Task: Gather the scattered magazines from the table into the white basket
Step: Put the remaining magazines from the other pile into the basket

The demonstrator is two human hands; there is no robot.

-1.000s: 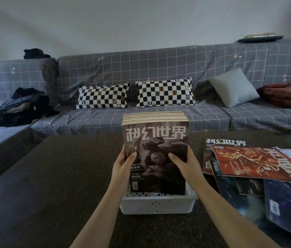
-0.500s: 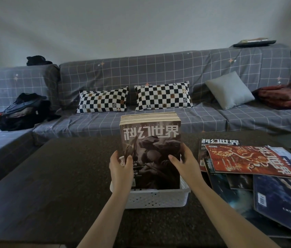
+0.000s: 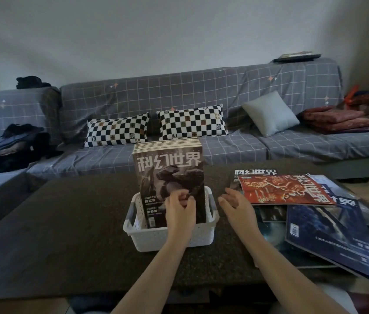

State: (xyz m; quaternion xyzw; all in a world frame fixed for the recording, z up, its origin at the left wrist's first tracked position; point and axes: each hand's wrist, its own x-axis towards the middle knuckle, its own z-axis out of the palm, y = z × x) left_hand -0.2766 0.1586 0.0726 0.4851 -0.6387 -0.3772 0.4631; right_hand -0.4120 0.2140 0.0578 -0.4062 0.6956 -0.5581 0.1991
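Magazines [image 3: 168,175], a thick upright stack with a dark cover and large white characters facing the camera, stand in the white basket [image 3: 169,234]; the stack fills the basket's right part and leans slightly, leaving a gap at the left inner wall. The basket sits on the dark table [image 3: 65,223] near the middle of its near edge. More magazines lie scattered flat toward the table's right edge: a red-covered magazine [image 3: 287,189] on top, a dark magazine [image 3: 255,172] partly under it toward the far edge, and a blue-covered magazine [image 3: 328,234] overlapping others near the right front corner, its lower corner past the near edge.

The left hand [image 3: 180,209] hovers in front of the stack's lower cover, over the basket's near wall, fingers loosely curled and holding nothing; whether the fingertips touch the cover cannot be told. The right hand [image 3: 238,206] is just beside the basket's right wall, between it and the red-covered magazine, fingers relaxed and slightly spread, holding nothing.

Beyond the table's far edge runs a grey checked sofa [image 3: 201,94] bearing two black-and-white chequered cushions [image 3: 192,122], a plain grey cushion [image 3: 269,113], dark clothing [image 3: 13,146] at the left end and folded red fabric [image 3: 337,121] at the right end.
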